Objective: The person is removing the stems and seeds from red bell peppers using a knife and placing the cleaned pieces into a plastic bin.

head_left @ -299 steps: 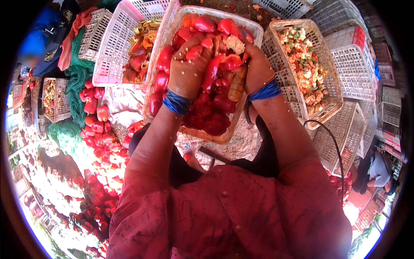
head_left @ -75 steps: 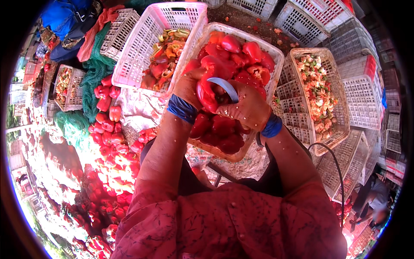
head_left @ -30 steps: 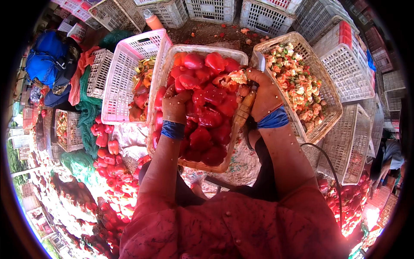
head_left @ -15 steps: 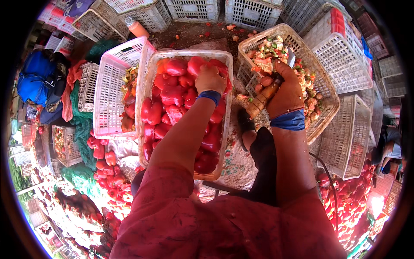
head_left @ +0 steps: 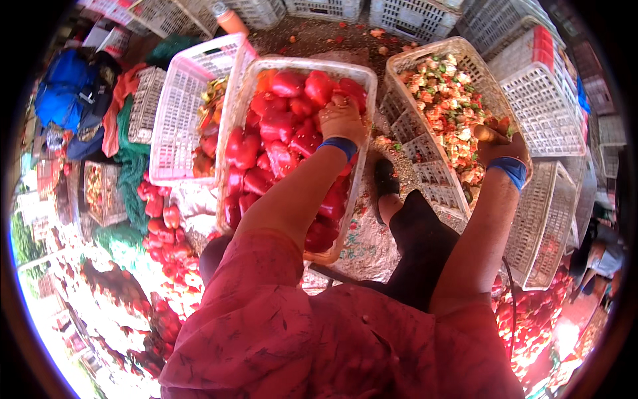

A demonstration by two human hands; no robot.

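Note:
A pale crate (head_left: 229, 149) full of red bell peppers (head_left: 276, 126) stands in front of me, left of centre. My left hand (head_left: 342, 123), with a blue band at the wrist, reaches to its far right part. Its fingers are curled onto a red bell pepper (head_left: 350, 93) there. My gloved right hand (head_left: 506, 147) is closed at the right side of a second crate (head_left: 425, 156), which holds pepper cores and scraps (head_left: 452, 93). Tan wrapping covers a finger of it. The metal-bladed tool that it held half a second ago is now mostly hidden by the hand.
A pink-white crate (head_left: 166, 133) with pepper pieces leans at the left. White crates (head_left: 541, 93) stack at the right and along the back. An orange-capped bottle (head_left: 229, 20) stands behind. Loose red peppers (head_left: 169, 246) pile at lower left. Another person (head_left: 601, 256) is at far right.
My right hand has swung right and nearer me, from above the scraps to the scrap crate's right side. My left hand remains at the peppers. The whole view has shifted slightly.

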